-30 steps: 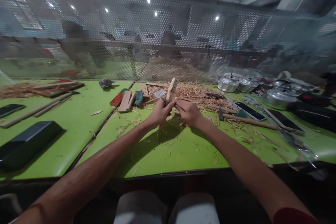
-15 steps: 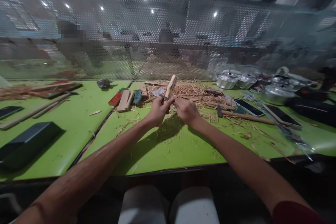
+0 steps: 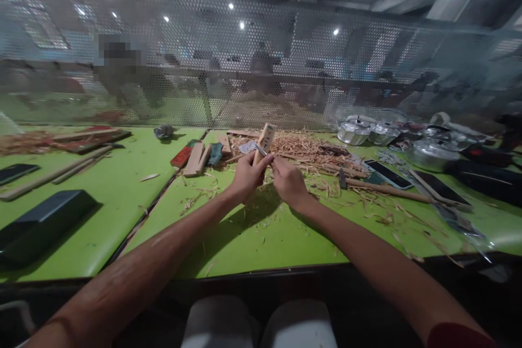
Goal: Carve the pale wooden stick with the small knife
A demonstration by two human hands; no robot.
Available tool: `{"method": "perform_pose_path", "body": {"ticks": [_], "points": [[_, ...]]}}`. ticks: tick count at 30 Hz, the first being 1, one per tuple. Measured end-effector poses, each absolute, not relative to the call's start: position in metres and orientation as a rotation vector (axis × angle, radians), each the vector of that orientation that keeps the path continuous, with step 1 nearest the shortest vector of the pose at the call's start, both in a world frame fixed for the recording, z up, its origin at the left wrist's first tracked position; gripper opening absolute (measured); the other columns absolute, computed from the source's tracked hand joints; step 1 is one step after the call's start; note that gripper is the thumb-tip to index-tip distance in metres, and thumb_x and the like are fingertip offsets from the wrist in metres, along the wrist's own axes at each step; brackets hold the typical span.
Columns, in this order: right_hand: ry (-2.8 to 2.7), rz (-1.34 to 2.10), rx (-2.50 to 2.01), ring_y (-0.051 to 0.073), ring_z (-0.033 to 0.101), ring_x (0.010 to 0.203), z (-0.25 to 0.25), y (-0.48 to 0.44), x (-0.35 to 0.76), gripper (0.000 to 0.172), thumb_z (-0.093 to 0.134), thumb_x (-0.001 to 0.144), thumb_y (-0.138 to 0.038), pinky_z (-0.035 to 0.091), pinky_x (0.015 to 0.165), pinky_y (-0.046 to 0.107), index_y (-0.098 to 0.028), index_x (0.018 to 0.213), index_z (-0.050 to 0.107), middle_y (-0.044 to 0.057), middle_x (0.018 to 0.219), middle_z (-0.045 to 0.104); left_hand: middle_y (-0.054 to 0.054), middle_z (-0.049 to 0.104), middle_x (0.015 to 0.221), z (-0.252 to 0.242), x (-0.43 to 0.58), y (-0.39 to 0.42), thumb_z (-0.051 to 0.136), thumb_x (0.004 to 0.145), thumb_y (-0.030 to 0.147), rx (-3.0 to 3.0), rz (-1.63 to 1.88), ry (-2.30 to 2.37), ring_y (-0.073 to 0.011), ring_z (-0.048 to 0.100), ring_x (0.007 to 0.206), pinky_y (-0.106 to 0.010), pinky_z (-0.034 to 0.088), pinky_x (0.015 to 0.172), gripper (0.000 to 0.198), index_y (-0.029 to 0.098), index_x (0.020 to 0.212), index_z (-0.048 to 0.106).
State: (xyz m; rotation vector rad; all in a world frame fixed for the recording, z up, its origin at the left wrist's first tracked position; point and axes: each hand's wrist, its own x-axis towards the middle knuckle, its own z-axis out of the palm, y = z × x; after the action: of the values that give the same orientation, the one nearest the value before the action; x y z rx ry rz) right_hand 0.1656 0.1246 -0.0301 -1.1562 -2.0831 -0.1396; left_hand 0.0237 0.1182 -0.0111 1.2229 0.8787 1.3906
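Left to right: dark case (image 3: 44,225) sits well left of the left hand, apart from the action. Wood offcuts (image 3: 193,160) lie just left of that hand, probably parked within easy reach. Left hand (image 3: 247,179) is wrapped round the lower part of the wood piece (image 3: 266,137), which is held up off the worktop (image 3: 261,250), likely to give room around it. Piece's long axis is steep: top end rises above the left hand, leaning slightly right; lower end hidden in the grip. Marked face shows toward the wearer's side. Knife (image 3: 260,149) crosses that face just above the thumbs, tip pointing up-left. Right hand (image 3: 289,179) is clenched beside the left one, apparently on the knife; handle hidden. Hands this close probably steady blade against wood. Shavings (image 3: 310,144) heap beyond the right hand. Hammer (image 3: 385,189) and phone (image 3: 387,173) lie right of it, both untouched, leaving the near side free for the forearms.
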Motion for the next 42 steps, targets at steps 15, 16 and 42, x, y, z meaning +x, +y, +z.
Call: {"method": "perform_pose_path", "body": {"ticks": [15, 16, 42], "points": [[-2.209, -0.182, -1.296, 0.023, 0.070, 0.095, -0.009, 0.124, 0.175, 0.036, 0.047, 0.108, -0.024, 0.049, 0.081, 0.029, -0.018, 0.132, 0.073, 0.012, 0.114, 0.077, 0.013, 0.039, 0.051, -0.018, 0.022, 0.129, 0.075, 0.086, 0.053, 1.327, 1.254, 0.832, -0.0041, 0.033, 0.038, -0.018, 0.026, 0.038, 0.047, 0.024, 0.077, 0.040], [-2.219, -0.205, -1.322, 0.023, 0.070, 0.096, -0.006, 0.123, 0.177, 0.037, 0.047, 0.108, -0.024, 0.049, 0.081, 0.029, -0.019, 0.134, 0.073, 0.012, 0.115, 0.077, 0.013, 0.037, 0.050, -0.019, 0.022, 0.129, 0.075, 0.085, 0.055, 1.327, 1.248, 0.818, -0.0039, 0.031, 0.038, -0.018, 0.024, 0.037, 0.049, 0.024, 0.077, 0.039], [-2.018, -0.031, -1.254, 0.022, 0.069, 0.084, -0.020, 0.110, 0.160, 0.033, 0.044, 0.106, -0.015, 0.047, 0.072, 0.028, -0.017, 0.116, 0.075, 0.012, 0.101, 0.078, 0.011, 0.043, 0.052, -0.016, 0.018, 0.121, 0.074, 0.087, 0.052, 1.401, 1.299, 0.888, -0.0063, 0.040, 0.037, -0.019, 0.029, 0.036, 0.041, 0.022, 0.081, 0.046]]}}
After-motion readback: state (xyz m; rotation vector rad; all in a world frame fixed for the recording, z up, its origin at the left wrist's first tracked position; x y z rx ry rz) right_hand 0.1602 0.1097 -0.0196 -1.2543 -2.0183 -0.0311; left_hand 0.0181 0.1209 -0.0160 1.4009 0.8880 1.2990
